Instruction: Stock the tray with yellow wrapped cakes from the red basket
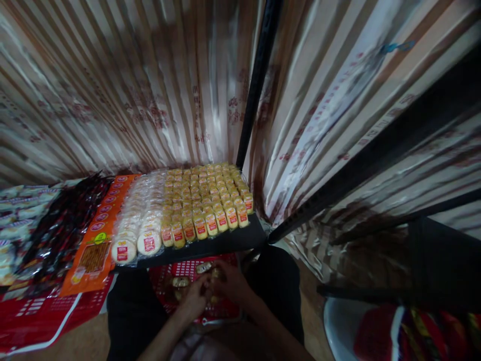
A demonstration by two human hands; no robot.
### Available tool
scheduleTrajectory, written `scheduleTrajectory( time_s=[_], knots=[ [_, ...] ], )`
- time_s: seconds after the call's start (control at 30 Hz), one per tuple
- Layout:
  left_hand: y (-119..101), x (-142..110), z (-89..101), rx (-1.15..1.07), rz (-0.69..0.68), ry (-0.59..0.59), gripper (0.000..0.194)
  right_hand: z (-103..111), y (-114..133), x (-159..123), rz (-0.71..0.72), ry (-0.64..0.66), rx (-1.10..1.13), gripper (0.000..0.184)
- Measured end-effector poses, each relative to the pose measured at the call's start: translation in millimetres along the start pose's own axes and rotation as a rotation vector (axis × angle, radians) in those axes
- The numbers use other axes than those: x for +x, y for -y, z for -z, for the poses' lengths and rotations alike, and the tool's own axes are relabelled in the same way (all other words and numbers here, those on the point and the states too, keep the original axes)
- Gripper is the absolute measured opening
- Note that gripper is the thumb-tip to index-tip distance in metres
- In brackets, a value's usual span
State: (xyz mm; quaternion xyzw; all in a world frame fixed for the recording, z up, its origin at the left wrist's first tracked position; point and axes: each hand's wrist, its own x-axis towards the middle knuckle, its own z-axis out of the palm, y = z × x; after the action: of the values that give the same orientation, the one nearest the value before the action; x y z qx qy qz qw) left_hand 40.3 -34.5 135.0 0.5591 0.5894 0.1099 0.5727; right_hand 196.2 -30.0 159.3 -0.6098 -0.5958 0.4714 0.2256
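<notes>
Nearest to me are the person's two thighs in dark trousers (278,286), spread apart, with a red plastic basket with a perforated wall (160,275) between them. Small gold-wrapped oblong packets (181,282) lie in that basket, one of them clear of the fingers on the left and another near the far side. Both bare hands are over the basket, close together. The left hand (196,298) has its fingers drawn in towards the other hand; the right hand (230,282) curves inward, its fingertips at a gold-wrapped packet. In this dim light I cannot tell whether either grip is clamped on anything.

Off to the right stands a white round basin (334,321) with red packaging in it; to the left is a second red basket with a white handle (37,321).

Just beyond the hands runs a black shelf (225,243). On its right side sit tight rows of yellow clear-wrapped cakes with red labels (203,200), beside them two rows of white round wrapped cakes (148,243), then a flat orange packet (90,255), a heap of dark glossy packets (63,225) and pale white packets (22,215).

Behind the shelf rises a slim black metal post (259,85), and farthest back hangs a pleated beige curtain with reddish print (131,90).
</notes>
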Motion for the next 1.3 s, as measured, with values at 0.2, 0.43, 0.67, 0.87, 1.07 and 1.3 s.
scheduleTrajectory(
  time_s=[0.2, 0.43, 0.67, 0.87, 1.07, 1.3],
  knots=[
    [-45, -3, -3.5, -0.252, -0.104, 0.065, 0.038, 19, -2, -7, 0.054, -0.253, 0.189, 0.047],
    [-77, 13, -8.7, -0.463, -0.215, 0.005, 0.038, 30, -11, -8, 0.128, -0.508, 0.239, 0.045],
    [-92, 26, -13.8, -0.426, -0.266, -0.017, 0.037, 30, -17, -13, 0.131, -0.514, 0.305, 0.040],
    [-105, 32, -17.8, -0.375, -0.286, -0.036, 0.035, 35, -24, -11, 0.163, -0.538, 0.467, 0.040],
    [-134, 39, -8.2, -0.271, -0.396, -0.148, 0.041, 42, -30, -5, 0.190, -0.635, 0.428, 0.039],
    [-159, 47, 10.6, -0.136, -0.473, -0.277, 0.040, 49, -28, 7, 0.235, -0.779, 0.194, 0.041]
  ],
)
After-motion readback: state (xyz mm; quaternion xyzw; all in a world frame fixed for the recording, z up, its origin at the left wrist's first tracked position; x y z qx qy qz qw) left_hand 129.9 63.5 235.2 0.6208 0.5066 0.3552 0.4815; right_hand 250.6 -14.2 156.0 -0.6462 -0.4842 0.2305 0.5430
